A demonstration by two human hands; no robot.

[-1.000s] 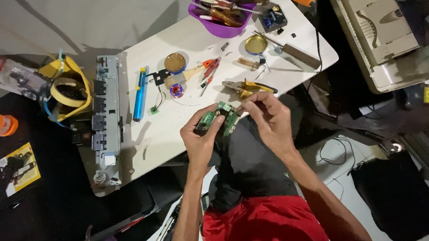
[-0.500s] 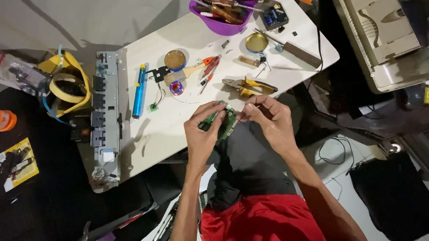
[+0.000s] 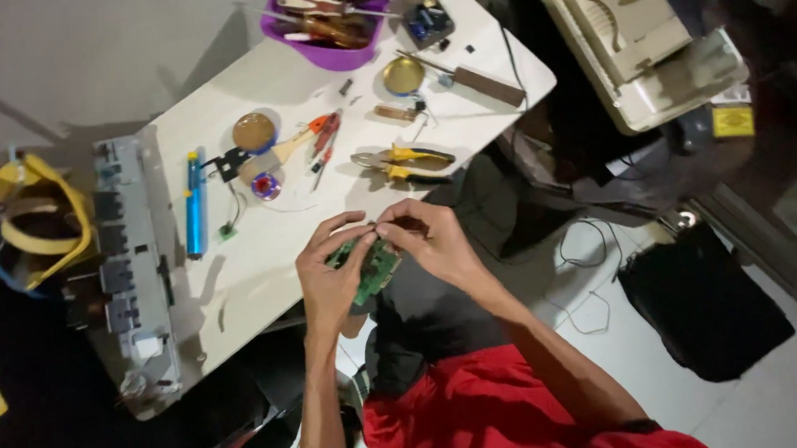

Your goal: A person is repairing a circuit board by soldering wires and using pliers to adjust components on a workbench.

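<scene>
Just off the near edge of the white tabletop (image 3: 263, 269), small green circuit board (image 3: 371, 264) pinched between left hand (image 3: 330, 279) and right hand (image 3: 429, 241), fingers closed on it, yellow-handled pliers (image 3: 404, 161) nearby.

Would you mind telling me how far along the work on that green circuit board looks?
Done: tools are laid out on the white table. In hand: the left hand and right hand hold the green circuit board at the table's edge. Left: the blue tool and yellow-handled pliers lie untouched.
</scene>
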